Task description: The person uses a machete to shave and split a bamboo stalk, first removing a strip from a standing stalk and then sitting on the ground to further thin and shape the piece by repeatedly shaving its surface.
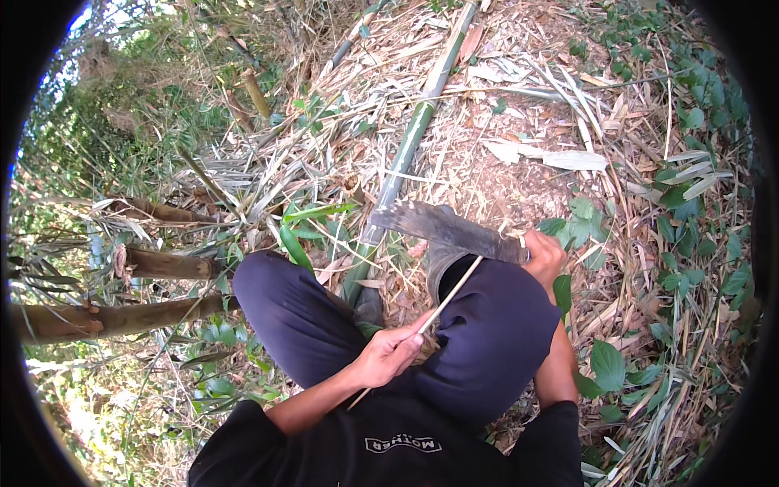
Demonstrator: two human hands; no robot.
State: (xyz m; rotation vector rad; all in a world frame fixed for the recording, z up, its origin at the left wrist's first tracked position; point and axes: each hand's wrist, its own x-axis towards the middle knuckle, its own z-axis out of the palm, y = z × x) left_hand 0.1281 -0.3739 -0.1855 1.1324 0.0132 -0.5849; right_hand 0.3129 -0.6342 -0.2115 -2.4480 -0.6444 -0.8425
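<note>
My left hand (391, 355) is closed around a thin pale stick (451, 297), which looks like a split bamboo strip. The stick slants up toward my right knee, its upper end close to the blade, and its lower end passes under the hand toward my shirt. In my right hand (545, 256) is a machete (454, 229) with a broad, dark, worn blade. It extends left from the fist, just beyond my right knee. The handle is mostly hidden by my fingers. Both knees are bent in dark trousers (495, 349).
A long green bamboo pole (415, 134) lies on the ground ahead, running away from my feet. Thick cut bamboo stems (122, 320) stand at the left. Dry leaves and shavings (519, 183) litter the ground, with green leafy plants (608, 365) at the right.
</note>
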